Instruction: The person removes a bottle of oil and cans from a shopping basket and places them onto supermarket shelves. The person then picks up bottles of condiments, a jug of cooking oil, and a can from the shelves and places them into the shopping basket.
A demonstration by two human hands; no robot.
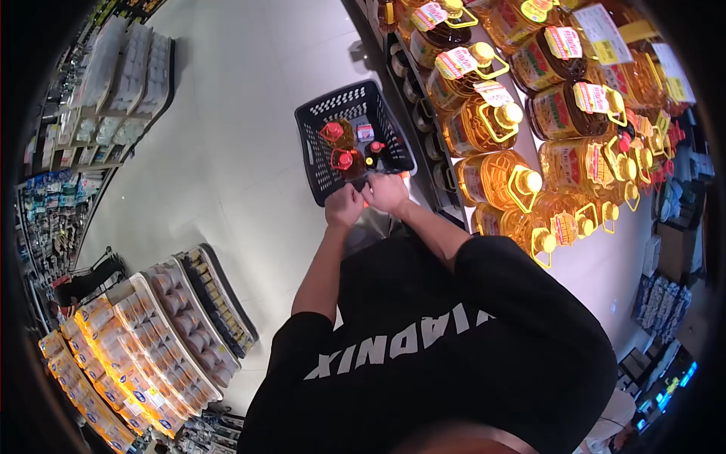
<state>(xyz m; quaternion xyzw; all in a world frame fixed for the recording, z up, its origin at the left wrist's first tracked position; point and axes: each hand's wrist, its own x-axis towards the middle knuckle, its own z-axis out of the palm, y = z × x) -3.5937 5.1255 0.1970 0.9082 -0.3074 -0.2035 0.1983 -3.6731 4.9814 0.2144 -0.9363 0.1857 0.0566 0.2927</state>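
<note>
In the head view, a black plastic shopping basket (308,144) with slotted walls is in front of me at the top centre. My left hand (345,204) and my right hand (386,192) are side by side at its near edge. Both are closed around a handle that they mostly cover; a bit of orange-red shows beside the fingers. Inside the basket are a bottle of golden oil with a red cap (345,134), a second red-capped bottle (346,161), a small dark bottle (377,147) and a small white pack (365,132).
Close on the right, a shelf holds many large yellow-capped oil jugs (495,178). Packed goods in orange wrap (113,356) are stacked at lower left, near a dark cart (94,280). A white-stocked shelf (125,76) is at upper left. Pale floor (219,144) runs between.
</note>
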